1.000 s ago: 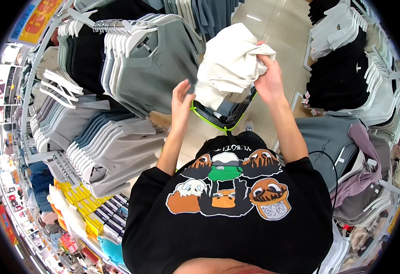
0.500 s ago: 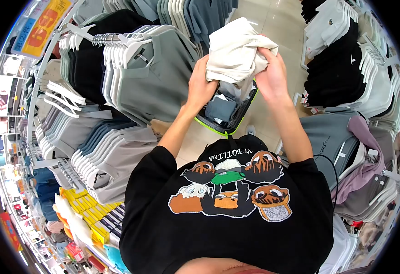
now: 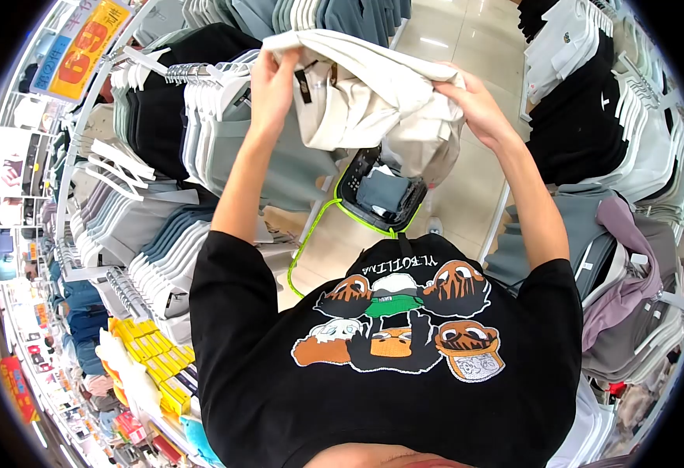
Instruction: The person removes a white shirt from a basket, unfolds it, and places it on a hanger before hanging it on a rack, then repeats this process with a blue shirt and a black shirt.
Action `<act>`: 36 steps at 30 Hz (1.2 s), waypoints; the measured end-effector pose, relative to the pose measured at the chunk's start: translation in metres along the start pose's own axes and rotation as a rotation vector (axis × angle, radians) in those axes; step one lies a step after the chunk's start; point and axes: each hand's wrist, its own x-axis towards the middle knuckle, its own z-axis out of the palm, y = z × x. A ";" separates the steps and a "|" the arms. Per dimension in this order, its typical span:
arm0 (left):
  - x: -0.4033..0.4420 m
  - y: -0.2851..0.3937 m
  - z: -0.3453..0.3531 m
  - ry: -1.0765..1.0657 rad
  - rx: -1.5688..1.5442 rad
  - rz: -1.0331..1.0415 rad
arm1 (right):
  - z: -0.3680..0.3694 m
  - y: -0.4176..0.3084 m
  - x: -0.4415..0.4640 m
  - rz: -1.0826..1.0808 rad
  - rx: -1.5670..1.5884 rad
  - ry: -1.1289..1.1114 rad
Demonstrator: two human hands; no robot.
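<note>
A cream-coloured garment [image 3: 357,86] is spread between my two hands, its fabric gathered in folds. My left hand [image 3: 274,92] is closed on its left end, beside a small dark label inside the garment. At the right end, my right hand [image 3: 474,103] grips the edge with fingers partly hidden by cloth. Below the garment hangs a black basket [image 3: 348,189] with a green rim and a green cord. It holds a folded dark blue-grey item [image 3: 382,192]. The cloth's lower part hangs over the basket's far right side.
Racks of grey shirts [image 3: 240,156] and light grey shirts [image 3: 174,257] stand on the left, with yellow boxes [image 3: 151,355] below. On the right are black shirts [image 3: 580,132] and a mauve garment [image 3: 619,265]. Tiled floor [image 3: 467,199] runs between the racks.
The bunched garment has been opened out sideways. My left hand has moved up and left with its end, and the right hand slightly outward. More of the green cord shows.
</note>
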 end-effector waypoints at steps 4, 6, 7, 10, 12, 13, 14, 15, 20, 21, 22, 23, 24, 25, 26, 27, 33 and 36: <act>0.030 0.015 0.002 -0.121 -0.073 0.011 | -0.001 -0.006 0.001 0.067 -0.361 -0.276; 0.045 0.017 -0.002 -0.180 -0.056 -0.027 | -0.007 -0.002 0.005 0.042 -0.453 -0.354; 0.050 0.024 -0.002 -0.221 0.054 -0.018 | -0.008 -0.001 0.006 0.015 -0.544 -0.429; 0.047 0.058 0.004 -0.339 0.295 0.179 | -0.016 -0.012 0.005 0.068 -0.612 -0.500; 0.046 0.074 0.011 -0.493 0.341 0.213 | -0.024 -0.011 0.009 0.130 -0.681 -0.529; 0.044 0.081 0.014 -0.493 0.341 0.215 | -0.031 -0.004 0.014 0.158 -0.704 -0.569; 0.042 0.088 0.019 -0.536 0.381 0.239 | -0.036 0.001 0.017 0.186 -0.727 -0.608; 0.039 0.093 0.023 -0.580 0.420 0.263 | -0.037 -0.001 0.018 0.185 -0.728 -0.607; 0.032 0.090 0.039 -0.642 0.551 0.291 | -0.023 -0.030 0.002 -0.171 -0.515 -0.421; 0.026 0.096 0.044 -0.666 0.588 0.309 | -0.016 -0.044 0.003 -0.173 -0.518 -0.418; 0.021 0.098 0.047 -0.713 0.616 0.295 | -0.006 -0.064 0.004 -0.250 -0.372 -0.408; 0.016 0.099 0.050 -0.760 0.645 0.279 | 0.001 -0.080 0.006 -0.324 -0.223 -0.398; 0.011 0.097 0.054 -0.784 0.649 0.269 | 0.006 -0.092 0.008 -0.323 -0.221 -0.398; 0.006 0.099 0.057 -0.788 0.636 0.339 | 0.010 -0.103 0.010 -0.340 -0.425 -0.428; 0.003 0.102 0.060 -0.820 0.681 0.321 | 0.013 -0.108 0.012 -0.355 -0.630 -0.457; 0.003 0.104 0.062 -0.852 0.726 0.303 | 0.015 -0.109 0.013 -0.355 -0.629 -0.459; 0.007 0.100 0.050 -0.955 0.777 0.226 | 0.010 -0.107 0.027 -0.407 -1.004 -0.560; 0.008 0.095 0.035 -1.038 0.570 0.044 | -0.003 -0.111 0.028 -0.499 -0.963 -0.527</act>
